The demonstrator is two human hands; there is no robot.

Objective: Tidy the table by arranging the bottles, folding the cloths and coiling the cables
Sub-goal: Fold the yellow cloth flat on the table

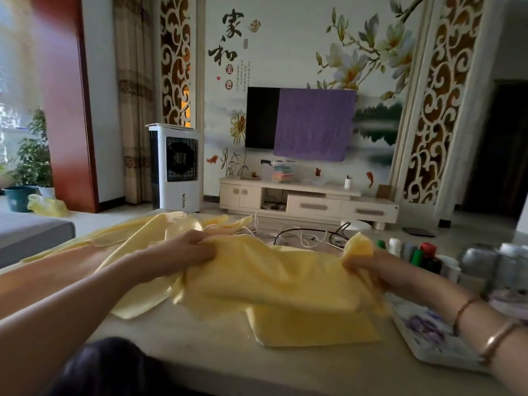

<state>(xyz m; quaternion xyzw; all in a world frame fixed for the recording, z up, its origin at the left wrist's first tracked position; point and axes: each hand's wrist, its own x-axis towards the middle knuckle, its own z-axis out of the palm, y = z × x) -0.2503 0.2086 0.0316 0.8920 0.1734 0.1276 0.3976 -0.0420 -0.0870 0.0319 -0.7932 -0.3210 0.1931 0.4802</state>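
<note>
both hands — left hand point(197, 247), right hand point(368, 267) — were clenched on the yellow cloth point(274, 278); bottles point(423, 257) nearby could be toppled by a careless sweep.

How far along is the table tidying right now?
Done: one yellow cloth lies folded flat. In hand: the left hand and right hand each grip an end of another yellow cloth. Left: the cloth behind, the tangled cables, and perhaps the bottles clustered right.
</note>
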